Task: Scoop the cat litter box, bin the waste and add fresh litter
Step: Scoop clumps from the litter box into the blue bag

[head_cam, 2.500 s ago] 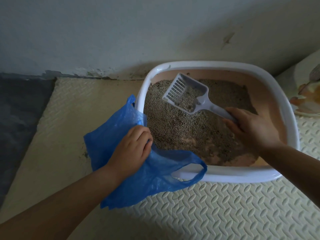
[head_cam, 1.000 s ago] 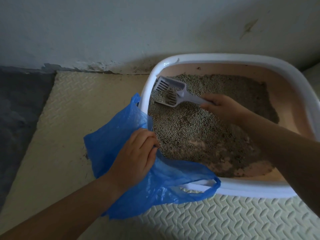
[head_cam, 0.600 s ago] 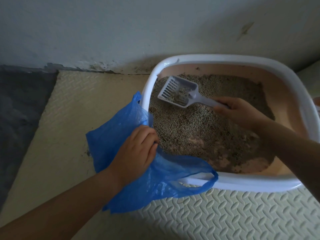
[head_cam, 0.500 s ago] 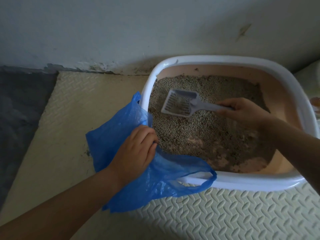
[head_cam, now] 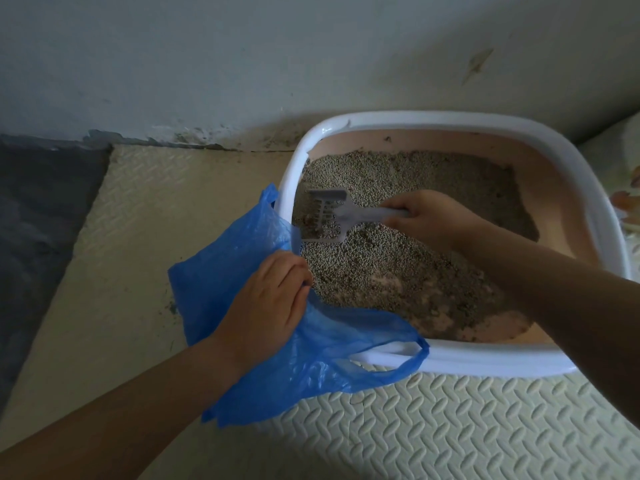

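Grey scoop (head_cam: 325,218) now nearer blue bag (head_cam: 225,271)

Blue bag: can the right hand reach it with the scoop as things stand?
Probably yes: the right hand holds the scoop beside the blue bag, which the left hand grips at the litter box rim; nothing lies between.

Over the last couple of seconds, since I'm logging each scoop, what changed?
The right hand swung the scoop from mid-box to the left wall of the litter box, beside the blue bag. The left hand still grips the bag; the box is unmoved.
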